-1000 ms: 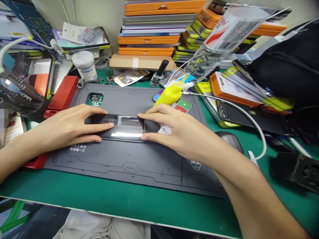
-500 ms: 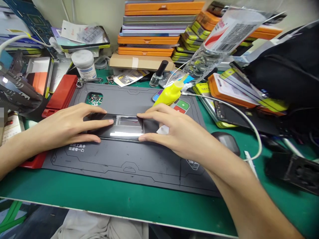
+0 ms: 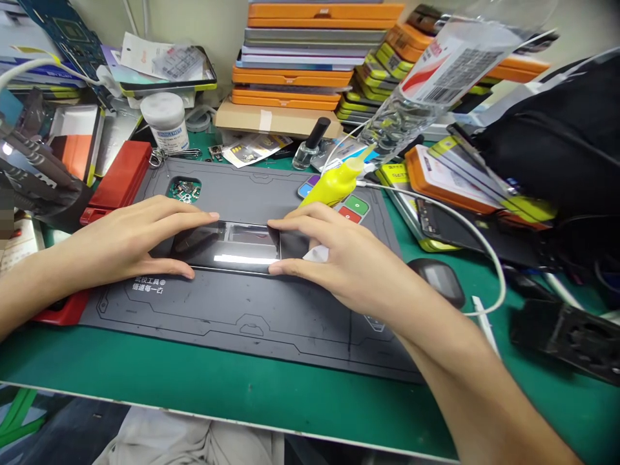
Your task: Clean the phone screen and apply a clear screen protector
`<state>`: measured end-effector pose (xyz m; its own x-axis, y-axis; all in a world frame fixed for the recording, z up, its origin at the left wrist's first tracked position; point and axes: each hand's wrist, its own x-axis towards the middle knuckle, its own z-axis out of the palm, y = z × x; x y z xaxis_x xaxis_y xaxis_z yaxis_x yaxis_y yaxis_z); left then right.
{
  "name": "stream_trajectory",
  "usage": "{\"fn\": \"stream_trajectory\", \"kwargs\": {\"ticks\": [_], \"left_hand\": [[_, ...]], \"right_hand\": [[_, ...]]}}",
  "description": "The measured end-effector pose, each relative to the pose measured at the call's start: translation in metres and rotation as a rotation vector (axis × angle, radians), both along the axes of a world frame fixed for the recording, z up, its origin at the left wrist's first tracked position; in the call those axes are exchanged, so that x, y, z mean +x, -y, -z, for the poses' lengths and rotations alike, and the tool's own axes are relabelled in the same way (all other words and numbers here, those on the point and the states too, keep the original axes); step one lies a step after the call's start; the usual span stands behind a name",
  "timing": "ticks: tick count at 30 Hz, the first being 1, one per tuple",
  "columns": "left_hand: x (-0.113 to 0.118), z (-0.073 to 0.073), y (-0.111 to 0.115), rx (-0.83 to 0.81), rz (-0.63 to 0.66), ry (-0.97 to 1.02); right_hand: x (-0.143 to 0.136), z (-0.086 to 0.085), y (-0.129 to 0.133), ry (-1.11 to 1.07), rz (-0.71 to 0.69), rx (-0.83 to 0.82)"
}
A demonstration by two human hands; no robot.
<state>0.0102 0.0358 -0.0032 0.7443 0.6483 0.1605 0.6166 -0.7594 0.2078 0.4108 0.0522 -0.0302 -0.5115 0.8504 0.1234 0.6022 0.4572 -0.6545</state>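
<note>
A smartphone with a glossy black glass face (image 3: pixel 247 248) lies on the grey work mat (image 3: pixel 203 310), a bright reflection along its lower part. My left hand (image 3: pixel 130 242) spans its left end, fingers along the far edge and thumb near the close edge. At the right, my right hand (image 3: pixel 339 258) grips the phone between fingertips on the far edge and thumb on the close edge. A white scrap, perhaps tissue (image 3: pixel 317 254), shows under my right palm. Behind those fingers a yellow squeeze bottle (image 3: pixel 334 183) slants up; its lower part is hidden, so I cannot tell what supports it.
A red holder (image 3: pixel 121 174) borders the mat's left side. At the back are a white paste jar (image 3: pixel 165 123), a small black-capped bottle (image 3: pixel 312 142) and stacked orange cases (image 3: pixel 290 77). A clear bottle (image 3: pixel 411 103) leans at the right. A white cable (image 3: pixel 489 245) curves past a black mouse-shaped object (image 3: pixel 438 282).
My left fingertip has shifted from the glass face to the phone's far edge. My right hand keeps its grip. The yellow bottle's tip sits slightly further right, and the view has moved a little.
</note>
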Motion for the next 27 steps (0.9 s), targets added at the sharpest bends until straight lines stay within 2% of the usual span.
{"fn": "stream_trajectory", "kwargs": {"ticks": [7, 17, 22, 27], "left_hand": [[-0.001, 0.000, 0.000, -0.009, -0.002, -0.001], [0.002, -0.001, 0.002, 0.062, 0.014, -0.034], [0.000, -0.001, 0.004, 0.024, -0.048, -0.027], [-0.001, 0.001, 0.003, 0.026, -0.055, 0.001]], "right_hand": [[-0.002, 0.000, 0.002, 0.029, 0.009, 0.008], [-0.010, -0.005, 0.008, 0.042, 0.053, 0.013], [-0.009, -0.010, 0.004, -0.009, 0.018, -0.043], [-0.007, -0.014, 0.001, 0.013, -0.015, -0.082]]}}
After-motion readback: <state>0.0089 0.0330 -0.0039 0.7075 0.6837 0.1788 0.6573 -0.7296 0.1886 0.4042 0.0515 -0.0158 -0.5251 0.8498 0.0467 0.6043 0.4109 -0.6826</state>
